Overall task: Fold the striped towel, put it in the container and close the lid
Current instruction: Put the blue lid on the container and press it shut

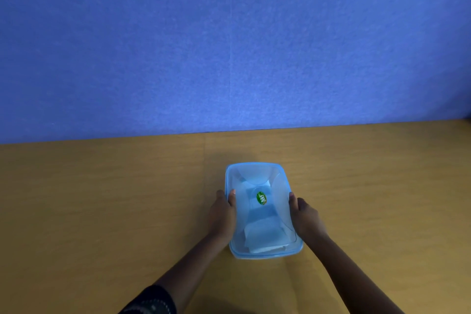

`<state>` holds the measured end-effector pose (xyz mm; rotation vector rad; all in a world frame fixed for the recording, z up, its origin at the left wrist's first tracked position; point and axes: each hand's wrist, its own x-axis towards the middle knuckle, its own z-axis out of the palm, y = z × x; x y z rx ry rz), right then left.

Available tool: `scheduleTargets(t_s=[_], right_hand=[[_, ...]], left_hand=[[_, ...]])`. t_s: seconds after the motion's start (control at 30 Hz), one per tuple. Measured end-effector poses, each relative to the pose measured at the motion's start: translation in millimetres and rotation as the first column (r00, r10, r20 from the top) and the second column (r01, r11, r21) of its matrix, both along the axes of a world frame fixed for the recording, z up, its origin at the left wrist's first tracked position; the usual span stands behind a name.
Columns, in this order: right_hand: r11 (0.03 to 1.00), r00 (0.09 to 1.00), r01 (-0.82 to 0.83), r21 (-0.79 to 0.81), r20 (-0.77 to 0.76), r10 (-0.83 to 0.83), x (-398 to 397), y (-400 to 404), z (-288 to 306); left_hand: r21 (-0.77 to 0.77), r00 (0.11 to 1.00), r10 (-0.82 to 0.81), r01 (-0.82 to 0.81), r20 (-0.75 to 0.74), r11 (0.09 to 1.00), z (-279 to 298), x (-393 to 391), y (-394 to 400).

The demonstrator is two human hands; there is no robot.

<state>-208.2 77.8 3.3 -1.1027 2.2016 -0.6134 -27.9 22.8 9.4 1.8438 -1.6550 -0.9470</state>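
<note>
Left hand [222,211] and right hand [304,214] grip the lidded container [262,253] on the bare wooden table [102,199].

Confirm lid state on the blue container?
On. The translucent blue-rimmed plastic lid covers the blue rectangular container; both hands press its sides. Fully snapped: cannot tell.

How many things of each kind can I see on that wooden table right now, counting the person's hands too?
Hands: 2, left hand and right hand, one pressed on each side of the container
Containers: 1, blue-rimmed container
Lids: 1, translucent lid with a green sticker, lying on the container
Towels: 1, folded towel, seen through the lid
Total: 5
</note>
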Motion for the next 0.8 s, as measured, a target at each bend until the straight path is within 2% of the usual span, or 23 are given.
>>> scheduleTargets(t_s=[0.23,0.47,0.6,0.7,0.8], right_hand=[[0.999,0.999,0.036,-0.04,0.013,-0.036,-3.0,-36.5,9.0],[0.999,1.0,-0.009,-0.036,0.02,0.01,-0.3,-39.3,-0.2],[0.999,1.0,-0.017,-0.031,0.0,0.017,1.7,-40.1,0.9],[0.999,0.999,-0.031,-0.024,-0.024,0.031,4.7,-38.9,1.0],[0.999,0.999,-0.036,-0.023,-0.022,0.036,6.4,-37.8,0.4]], left_hand=[[0.007,0.998,-0.051,0.052,-0.042,0.999,-3.6,3.9,13.3],[-0.01,0.997,-0.07,0.069,-0.046,0.998,-6.0,13.4,19.4],[-0.053,0.997,0.021,-0.025,-0.081,0.998,2.1,12.6,2.7],[0.024,0.993,0.112,-0.111,-0.049,0.994,6.3,5.2,-18.7],[0.09,0.993,0.115,-0.116,0.013,0.989,2.2,1.3,-29.4]])
